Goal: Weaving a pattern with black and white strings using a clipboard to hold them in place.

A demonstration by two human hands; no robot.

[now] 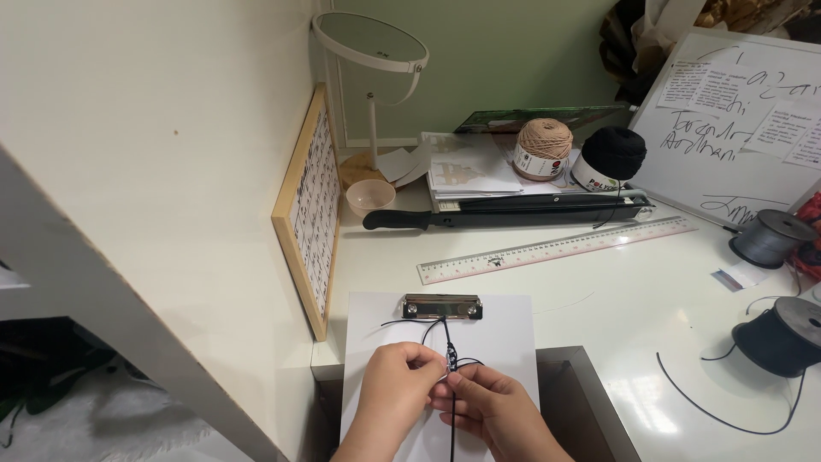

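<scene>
A white clipboard (513, 329) lies at the desk's front edge, its metal clip (442, 306) clamping black cords (445, 334) that run down the board. My left hand (395, 395) and my right hand (496, 411) meet at the middle of the board. Both pinch the black cords at a small knotted section, fingertips touching. A loop of cord sticks out to each side of the knot. The cord's lower end passes down between my hands.
A clear ruler (556, 250) lies behind the clipboard, then a long black paper trimmer (513, 212). Beige yarn (544, 147), black yarn (611, 156), a grey spool (770, 238) and a black cord spool (782, 335) stand at right. A mirror (369, 43), small bowl (370, 197), framed board (306, 214) and whiteboard (727, 120) line the back.
</scene>
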